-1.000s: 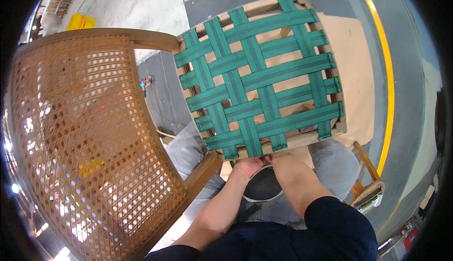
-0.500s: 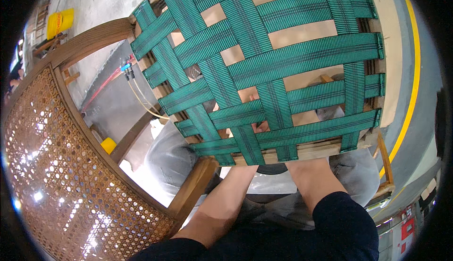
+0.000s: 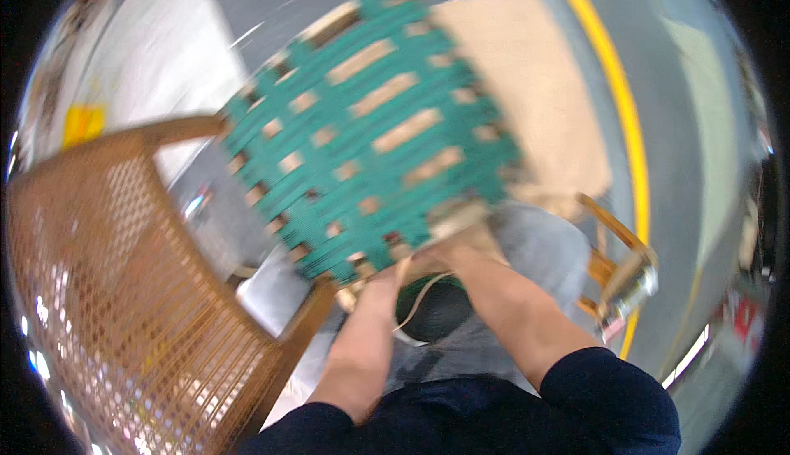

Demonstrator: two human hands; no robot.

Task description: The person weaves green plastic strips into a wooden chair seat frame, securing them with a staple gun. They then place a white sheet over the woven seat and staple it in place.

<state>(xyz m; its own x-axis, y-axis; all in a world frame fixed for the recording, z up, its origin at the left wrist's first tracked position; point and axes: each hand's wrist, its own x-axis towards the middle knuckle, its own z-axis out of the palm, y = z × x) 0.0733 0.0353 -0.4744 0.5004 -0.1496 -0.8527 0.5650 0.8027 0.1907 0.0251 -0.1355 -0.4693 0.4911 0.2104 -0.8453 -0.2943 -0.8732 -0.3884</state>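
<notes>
A wooden chair frame with a cane backrest [image 3: 123, 290] lies tipped across my lap, its seat of woven green webbing straps [image 3: 325, 200] facing up. My left hand [image 3: 381, 280] reaches under the seat's near edge beside the wooden rail [image 3: 306, 323]. Close by on the right, my right hand [image 3: 448, 249] goes under the same edge. The seat and motion blur hide the fingers of both hands, so their grip does not show. A pale thin cord [image 3: 418, 303] hangs between my forearms, over a dark round object [image 3: 440, 315] between my knees.
A tan flat sheet [image 3: 535, 85] lies on the floor beyond the seat, beside a yellow floor line [image 3: 617, 76]. A small wooden stool-like piece [image 3: 607, 270] stands at my right knee. A yellow container [image 3: 82, 124] and a blue hose fitting [image 3: 195, 206] are at left.
The seat has turned and sits farther and lower in view, now blurred. The tan sheet shows more fully. Both forearms have shifted left, and the cord and dark round object have come into sight.
</notes>
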